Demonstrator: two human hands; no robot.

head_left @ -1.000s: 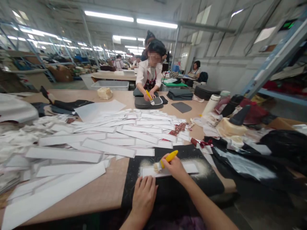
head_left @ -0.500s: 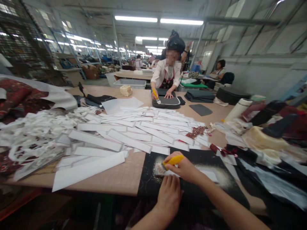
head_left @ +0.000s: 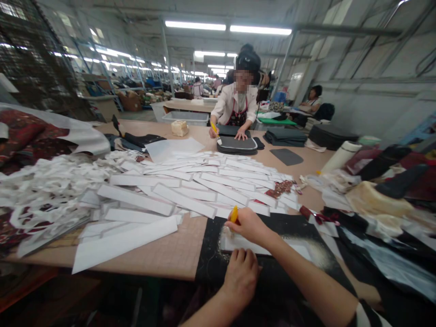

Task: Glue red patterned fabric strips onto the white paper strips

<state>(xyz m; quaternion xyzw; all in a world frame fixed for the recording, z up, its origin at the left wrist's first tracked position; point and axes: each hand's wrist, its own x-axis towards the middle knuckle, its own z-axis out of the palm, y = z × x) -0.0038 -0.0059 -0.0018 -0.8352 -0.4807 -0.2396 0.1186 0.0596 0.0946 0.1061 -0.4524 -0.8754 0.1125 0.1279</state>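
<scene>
My right hand (head_left: 251, 227) is closed around the yellow handle of a brush (head_left: 234, 214), which stands nearly upright. Its bristles are mostly hidden behind my fingers, over the left end of a white strip (head_left: 250, 245). That strip lies on a black sheet (head_left: 279, 222) marked with pale smears. My left hand (head_left: 241, 272) is closed, its bent fingers together and pressing on the strip's near edge. Part of the strip is covered by my right wrist. Just beyond the sheet spreads a wide pile of white strips with grey borders (head_left: 184, 200).
Opposite, a co-worker (head_left: 235, 104) brushes the edge of stacked dark panels (head_left: 236, 144). White looped offcuts (head_left: 51, 190) heap up at left. At right stand a pale bottle (head_left: 340, 156) and a crusted yellowish container (head_left: 378, 197). The table's near edge (head_left: 146, 271) runs in front of me.
My right hand has tilted the brush from a low slant to nearly upright, moving slightly left and up. My left hand stays almost in place. The co-worker's brush has shifted left.
</scene>
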